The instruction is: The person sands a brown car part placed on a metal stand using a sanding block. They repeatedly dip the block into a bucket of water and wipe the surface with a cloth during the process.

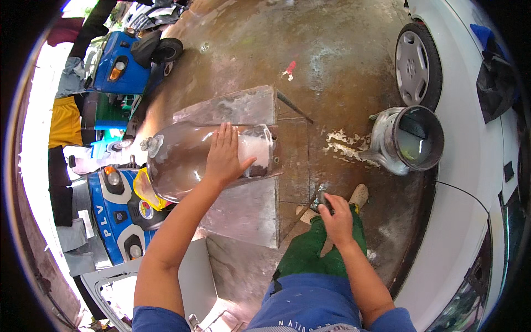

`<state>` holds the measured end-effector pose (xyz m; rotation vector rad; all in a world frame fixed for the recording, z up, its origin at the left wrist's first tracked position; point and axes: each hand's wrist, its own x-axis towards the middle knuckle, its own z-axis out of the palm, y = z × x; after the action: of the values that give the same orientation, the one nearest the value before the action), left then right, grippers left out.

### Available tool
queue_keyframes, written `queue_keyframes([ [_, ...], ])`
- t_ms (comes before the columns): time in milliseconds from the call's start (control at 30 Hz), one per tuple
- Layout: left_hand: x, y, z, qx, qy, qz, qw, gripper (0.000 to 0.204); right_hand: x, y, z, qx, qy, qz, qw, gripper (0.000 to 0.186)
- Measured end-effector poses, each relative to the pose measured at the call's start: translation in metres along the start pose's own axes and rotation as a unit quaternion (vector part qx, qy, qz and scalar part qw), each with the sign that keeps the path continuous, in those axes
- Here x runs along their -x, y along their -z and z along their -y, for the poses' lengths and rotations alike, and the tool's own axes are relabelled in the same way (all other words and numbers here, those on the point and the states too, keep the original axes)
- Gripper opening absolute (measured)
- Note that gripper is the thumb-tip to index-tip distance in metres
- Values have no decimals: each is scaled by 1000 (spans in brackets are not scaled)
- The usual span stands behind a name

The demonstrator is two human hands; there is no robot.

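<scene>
Blue vehicle [101,199]: wearing white letters [107,226] on its front.
Blue shirt [310,299]: showing pale lettering [296,323] along its hem.
Curved panel [180,163]: lying glossy on the table [246,218].
Left grip [223,157]: resting flat on the panel, thumb spreading.
Right grip [338,218]: curling narrowly around a small dark block [327,205], apart from the table.

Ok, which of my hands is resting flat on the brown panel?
Your left hand: it lies flat on the glossy brown panel, thumb spread. Your right hand is away from the panel, holding a small dark object instead.
</scene>
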<state>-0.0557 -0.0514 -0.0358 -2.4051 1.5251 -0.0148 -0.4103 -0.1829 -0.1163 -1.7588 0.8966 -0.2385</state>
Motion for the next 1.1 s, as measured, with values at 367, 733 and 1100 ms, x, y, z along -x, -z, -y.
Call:
queue_keyframes([
  [367, -11, -5, -36, -77, -58, 74, 993, 81, -32, 83, -25, -69, -15, -1, 997, 37],
  [733, 19, -18, -81, -107, -135, 138, 975, 76, -44, 128, -52, -69, -48, -8, 996, 37],
  [1100, 59, 21, -163, 68, -69, 222, 970, 60, -106, 229, -78, -81, -64, -95, 990, 36],
])
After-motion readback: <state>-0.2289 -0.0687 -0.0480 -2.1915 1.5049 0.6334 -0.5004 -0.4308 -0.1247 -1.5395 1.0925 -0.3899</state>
